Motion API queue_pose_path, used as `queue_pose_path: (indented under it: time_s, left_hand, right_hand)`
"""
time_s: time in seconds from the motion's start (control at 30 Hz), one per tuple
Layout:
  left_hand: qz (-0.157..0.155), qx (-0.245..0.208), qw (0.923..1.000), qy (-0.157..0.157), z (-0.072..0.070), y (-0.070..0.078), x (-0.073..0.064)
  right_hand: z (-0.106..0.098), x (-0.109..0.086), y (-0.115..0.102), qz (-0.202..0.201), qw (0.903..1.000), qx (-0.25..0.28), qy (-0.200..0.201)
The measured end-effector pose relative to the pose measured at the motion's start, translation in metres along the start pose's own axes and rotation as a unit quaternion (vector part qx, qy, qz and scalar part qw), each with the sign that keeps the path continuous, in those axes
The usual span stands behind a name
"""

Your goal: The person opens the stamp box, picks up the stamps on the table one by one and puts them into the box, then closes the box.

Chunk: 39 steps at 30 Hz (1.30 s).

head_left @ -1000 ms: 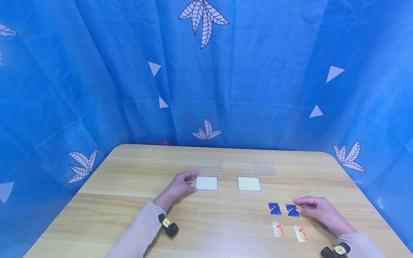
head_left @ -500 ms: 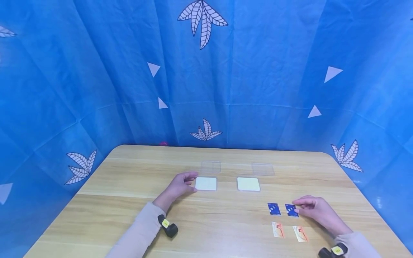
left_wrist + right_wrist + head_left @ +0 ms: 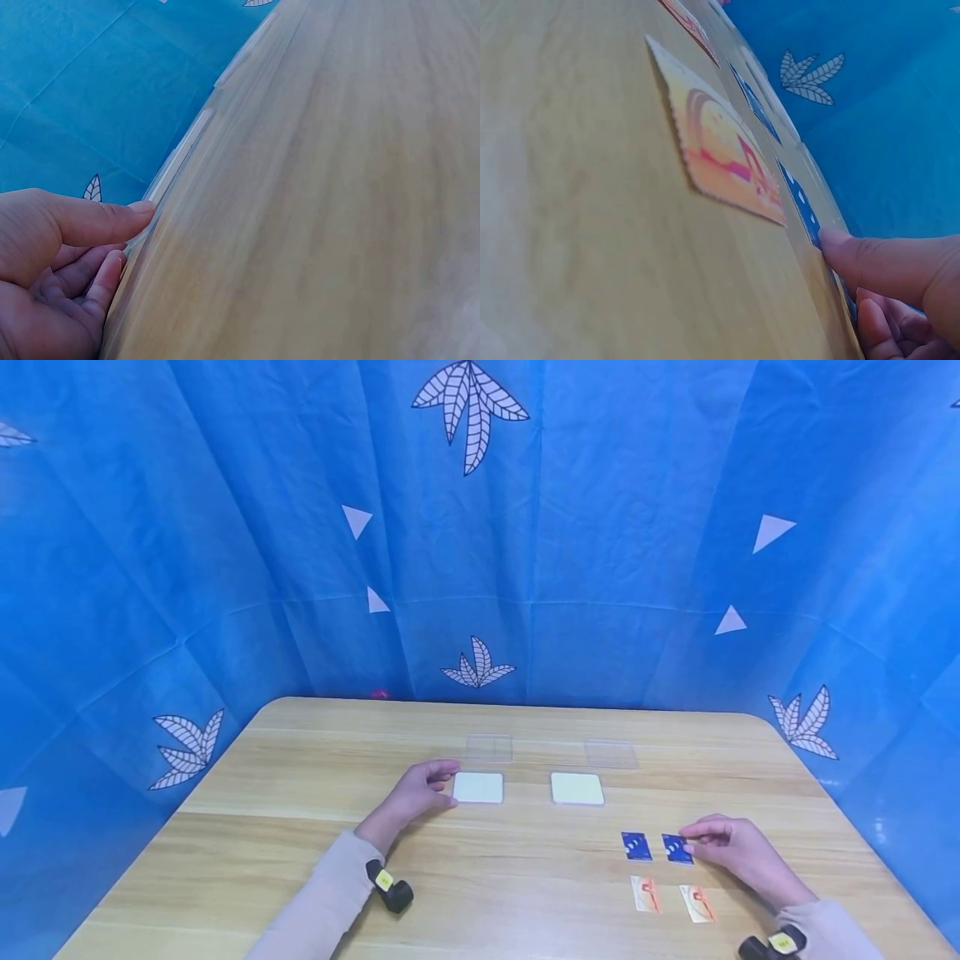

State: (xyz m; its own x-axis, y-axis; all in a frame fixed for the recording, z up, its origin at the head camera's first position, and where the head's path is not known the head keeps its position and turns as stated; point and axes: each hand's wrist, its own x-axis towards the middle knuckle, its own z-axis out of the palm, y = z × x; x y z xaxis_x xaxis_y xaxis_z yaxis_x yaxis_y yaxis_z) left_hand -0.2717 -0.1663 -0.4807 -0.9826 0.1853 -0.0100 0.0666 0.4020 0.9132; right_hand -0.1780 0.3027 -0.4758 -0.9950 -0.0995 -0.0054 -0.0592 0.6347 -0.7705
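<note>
My left hand (image 3: 420, 789) grips the left edge of a flat clear plastic case with a white insert (image 3: 478, 787), thumb at the near corner and index finger at the far one. In the left wrist view that case (image 3: 180, 157) appears nearly edge-on beside the thumb. At the right, my right hand (image 3: 738, 850) pinches the right edge of a dark blue postage stamp (image 3: 676, 849) lying on the table. A matching blue stamp (image 3: 636, 846) lies just left of it. Two orange-and-cream stamps (image 3: 646, 894) lie nearer; the right wrist view shows one orange stamp's (image 3: 720, 142) serrated edge.
A second clear case with a pale yellow-white insert (image 3: 577, 788) lies right of the held one. Behind the cases lie two transparent covers, a left cover (image 3: 489, 748) and a right cover (image 3: 611, 754). The wooden table (image 3: 300, 860) ends at a blue patterned curtain (image 3: 622, 527).
</note>
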Motion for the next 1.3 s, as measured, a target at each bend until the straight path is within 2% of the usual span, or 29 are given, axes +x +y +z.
queue_pose_path:
  time_s: [0.67,0.97,1.3]
  left_hand:
    - [-0.001,-0.005,1.0,0.003,-0.0004,0.0005,-0.0028]
    - [0.0,-0.003,1.0,0.004,-0.0017,0.0036,-0.0022]
    - [0.003,-0.006,1.0,-0.005,-0.0015,-0.0001,-0.0015]
  right_hand:
    - [0.0011,-0.0018,-0.005,0.018,0.9998,0.006,-0.01]
    - [0.0009,0.0005,-0.0037,0.012,0.9996,0.024,-0.013]
    - [0.0012,0.0004,-0.003,0.011,0.9993,0.03,-0.019]
